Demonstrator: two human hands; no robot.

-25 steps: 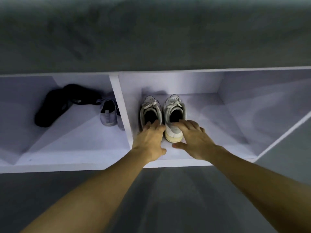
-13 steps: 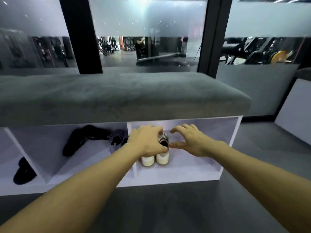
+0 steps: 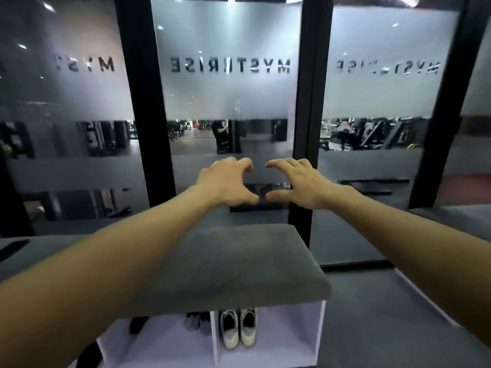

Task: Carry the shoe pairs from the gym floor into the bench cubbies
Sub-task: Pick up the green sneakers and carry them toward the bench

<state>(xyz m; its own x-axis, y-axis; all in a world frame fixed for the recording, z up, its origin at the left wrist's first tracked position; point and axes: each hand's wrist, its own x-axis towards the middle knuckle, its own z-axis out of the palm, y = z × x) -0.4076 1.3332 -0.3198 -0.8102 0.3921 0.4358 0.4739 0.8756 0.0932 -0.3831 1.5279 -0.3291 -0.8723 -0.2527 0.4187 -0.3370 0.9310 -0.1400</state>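
A pair of white sneakers (image 3: 238, 328) stands side by side in the rightmost white bench cubby (image 3: 289, 341), heels toward me. In the cubby to its left, grey shoes (image 3: 196, 321) and a dark shoe (image 3: 136, 324) show partly under the grey bench cushion (image 3: 233, 266). My left hand (image 3: 225, 181) and my right hand (image 3: 295, 183) are stretched out in front of me, high above the bench, fingers loosely curled and holding nothing. Both hands are well away from the sneakers.
Frosted glass panels (image 3: 228, 83) with black frames (image 3: 143, 107) rise behind the bench, with gym machines (image 3: 366, 134) visible beyond. Dark grey floor (image 3: 385, 314) lies to the right of the bench. A white panel edge (image 3: 425, 301) runs along the right.
My hands let go of the white sneakers and lifted away from the cubby. The view rose from the cubby opening to the glass wall above the bench.
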